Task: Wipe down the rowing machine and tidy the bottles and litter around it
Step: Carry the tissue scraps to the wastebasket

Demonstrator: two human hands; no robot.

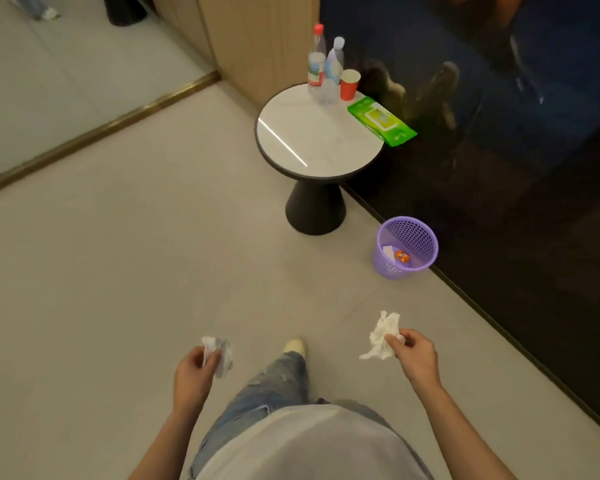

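Note:
My left hand (191,370) grips a crumpled white wipe (219,355) low over the floor. My right hand (413,355) pinches a second crumpled white wipe (381,336). Ahead and to the right a purple mesh bin (407,245) stands on the floor with bits of litter inside. On the round white side table (312,143) stand a red-capped bottle (316,60), a clear-capped bottle (332,69) and a red paper cup (349,84). A green pack of wipes (381,121) lies at the table's right edge. The rowing machine is out of view.
A dark glossy wall (516,168) runs along the right, with the bin against its foot. A wooden panel (257,39) stands behind the table. A mirror with a brass floor strip (97,128) lies to the left. Pale floor tiles spread between me and the table.

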